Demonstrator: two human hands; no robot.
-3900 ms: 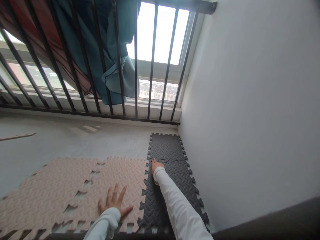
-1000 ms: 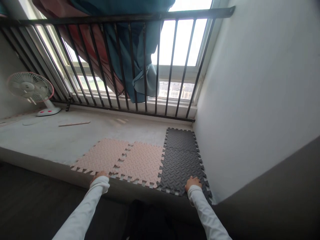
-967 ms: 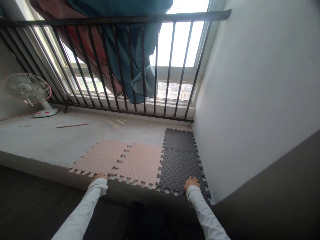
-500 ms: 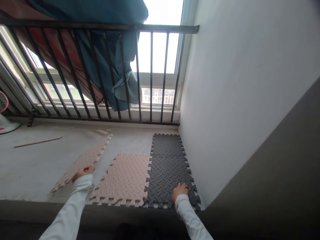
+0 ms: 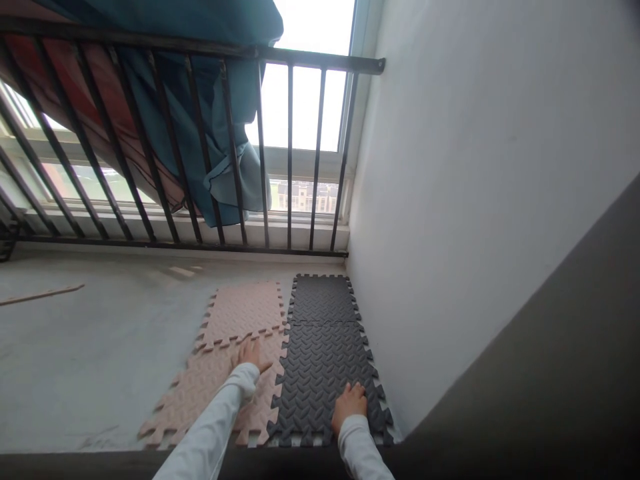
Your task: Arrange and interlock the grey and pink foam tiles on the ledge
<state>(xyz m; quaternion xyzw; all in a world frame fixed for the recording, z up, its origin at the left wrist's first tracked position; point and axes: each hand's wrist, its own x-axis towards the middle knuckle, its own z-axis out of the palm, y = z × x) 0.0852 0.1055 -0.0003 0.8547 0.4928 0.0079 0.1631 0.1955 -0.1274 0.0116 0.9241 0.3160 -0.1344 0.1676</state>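
Observation:
My left hand (image 5: 251, 354) is on the pink foam mat tiles, fingers spread, touching the near edge of the far pink foam tile (image 5: 245, 308). That edge lies along, and seems to overlap, the near pink foam tile (image 5: 200, 393). On the right, my right hand (image 5: 350, 404) rests on the near black foam tile (image 5: 320, 360), its fingers lying on the ridged surface. This tile joins the far black foam tile (image 5: 323, 299) along a toothed seam. The near pink tile meets the near black one; a narrow gap separates the two far tiles.
A white wall (image 5: 450, 200) rises just right of the black tiles. Behind stands a black metal railing (image 5: 280, 251) before a window, with a blue and pink cloth (image 5: 195, 147) hanging there. A thin stick (image 5: 45, 294) lies on the grey ledge (image 5: 100, 347), whose front edge is near me.
My left hand has moved right and brought the tilted pink tile down flat behind the near pink tile. My right hand has stayed on the black tile. The view has shifted slightly.

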